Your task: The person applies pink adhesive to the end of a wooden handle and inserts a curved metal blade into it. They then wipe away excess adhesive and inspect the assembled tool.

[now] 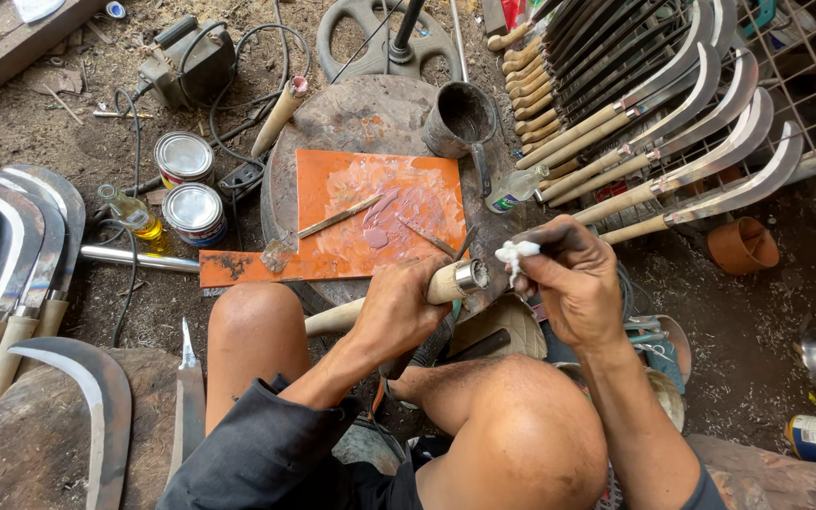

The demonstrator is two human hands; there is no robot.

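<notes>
Left hand (399,307): fist wrapped around wooden handle (370,304), centre of frame
Handle axis: lies near-level, metal ferrule (470,275) end pointing right and slightly up
Right hand (569,283): fingertips pinching white putty lump (516,252), just right of ferrule
Behind: orange mixing board (332,179) on round worktop (351,113)
</notes>
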